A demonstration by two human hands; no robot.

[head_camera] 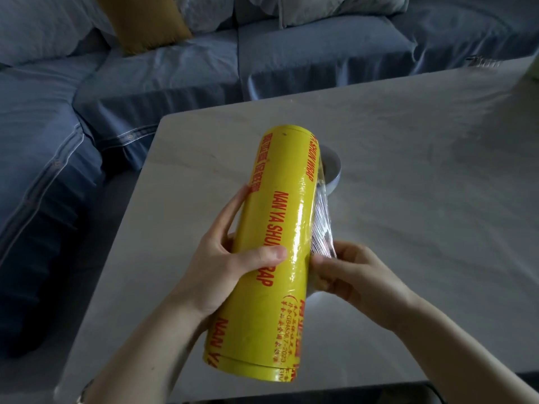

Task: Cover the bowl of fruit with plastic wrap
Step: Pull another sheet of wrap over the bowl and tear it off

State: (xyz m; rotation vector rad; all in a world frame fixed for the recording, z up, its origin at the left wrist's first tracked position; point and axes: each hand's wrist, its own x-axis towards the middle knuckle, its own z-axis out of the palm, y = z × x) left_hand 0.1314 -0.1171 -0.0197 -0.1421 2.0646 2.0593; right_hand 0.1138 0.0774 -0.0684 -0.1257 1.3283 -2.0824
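Left hand [222, 259] grips yellow roll [274, 217]; right hand [351, 271] apparently pinches crinkled film [322, 221].

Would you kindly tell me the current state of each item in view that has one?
plastic wrap roll: held above the table, gripped by the left hand.
film: short stretch unrolled, pinched by the right hand.
bowl: on the table, mostly hidden behind the roll; contents unseen.

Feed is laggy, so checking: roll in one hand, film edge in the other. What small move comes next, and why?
Probably draw the film out further with the right hand while the left hand steadies the roll. Only a short strip is off the roll, pinched beside it, and the white bowl behind looks uncovered.
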